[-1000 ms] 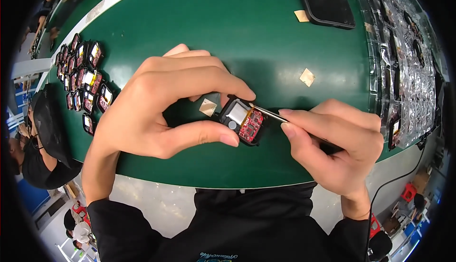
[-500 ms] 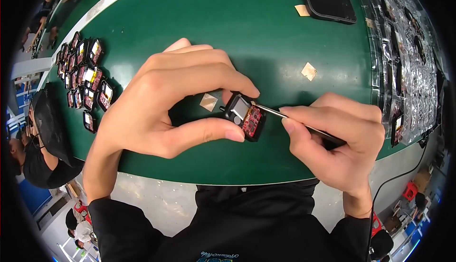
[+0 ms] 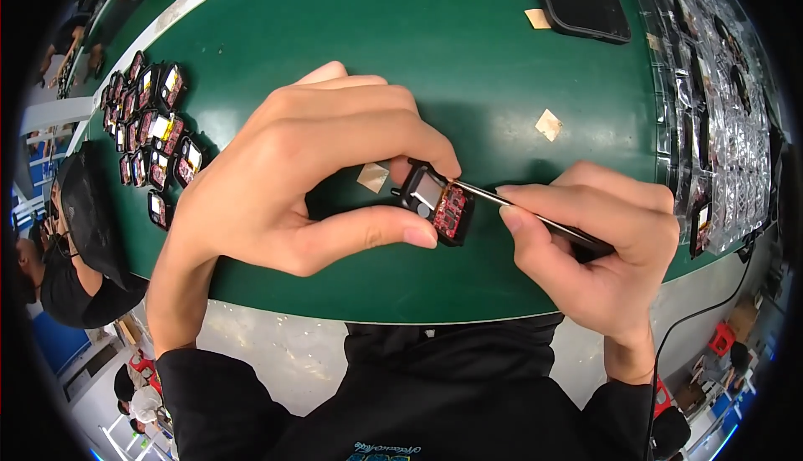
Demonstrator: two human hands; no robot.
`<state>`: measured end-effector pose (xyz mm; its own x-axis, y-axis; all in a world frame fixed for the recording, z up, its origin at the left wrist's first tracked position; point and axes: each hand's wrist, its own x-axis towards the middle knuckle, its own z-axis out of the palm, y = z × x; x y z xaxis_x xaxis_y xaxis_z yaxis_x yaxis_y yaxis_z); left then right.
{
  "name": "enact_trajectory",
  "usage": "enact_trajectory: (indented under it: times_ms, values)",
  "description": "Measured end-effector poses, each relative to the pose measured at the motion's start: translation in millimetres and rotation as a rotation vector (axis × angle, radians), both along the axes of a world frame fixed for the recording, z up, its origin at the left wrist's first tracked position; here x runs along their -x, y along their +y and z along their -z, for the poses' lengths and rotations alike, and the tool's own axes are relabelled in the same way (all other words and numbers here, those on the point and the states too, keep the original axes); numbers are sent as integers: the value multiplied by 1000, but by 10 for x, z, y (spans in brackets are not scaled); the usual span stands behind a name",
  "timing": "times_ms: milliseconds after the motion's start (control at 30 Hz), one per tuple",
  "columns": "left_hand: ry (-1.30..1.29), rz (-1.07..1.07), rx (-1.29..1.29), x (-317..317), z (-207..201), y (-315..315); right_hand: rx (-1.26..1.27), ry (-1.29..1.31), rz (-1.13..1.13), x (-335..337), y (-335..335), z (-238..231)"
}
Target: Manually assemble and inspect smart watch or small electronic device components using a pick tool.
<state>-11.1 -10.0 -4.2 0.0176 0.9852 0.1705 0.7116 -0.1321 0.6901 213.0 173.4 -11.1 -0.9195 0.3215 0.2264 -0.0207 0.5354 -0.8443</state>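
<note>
Between the thumb and fingers of my left hand (image 3: 293,168) is a small black electronic device (image 3: 435,204), its inside exposed. A silvery rectangular part and a red circuit board show in its casing. My right hand (image 3: 598,243) grips a pair of thin metal tweezers (image 3: 481,192) like a pen. Their tip meets the upper edge of the device, close to my left index fingertip; whether anything is pinched there is too small to tell. A square tan piece (image 3: 373,177) lies on the green table (image 3: 351,26) behind the device.
Several similar open devices (image 3: 159,172) are grouped at the left. On the right, clear plastic trays (image 3: 711,118) are stacked. A black phone (image 3: 581,1) lies at the far right beside a tan piece (image 3: 537,19); another tan square (image 3: 549,125) is nearer. A black cable (image 3: 698,306) hangs at lower right.
The device and both hands have shifted very slightly right in the picture, as have the things on the table. The tweezers stay at the device's upper edge.
</note>
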Motion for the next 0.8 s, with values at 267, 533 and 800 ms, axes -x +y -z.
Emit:
enact_trajectory:
  times_ms: [267, 533, 800]
  values:
    - [-3, 13, 13, 0, -16, 31, 1, 2, -3, 6, -10, 7]
    - [28, 15, 12, -7, -36, 9, -4, 2, -6, 11, -6, 5]
    - [26, 8, 18, -5, -37, -10, -47, 20, -27, 11, -14, 9]
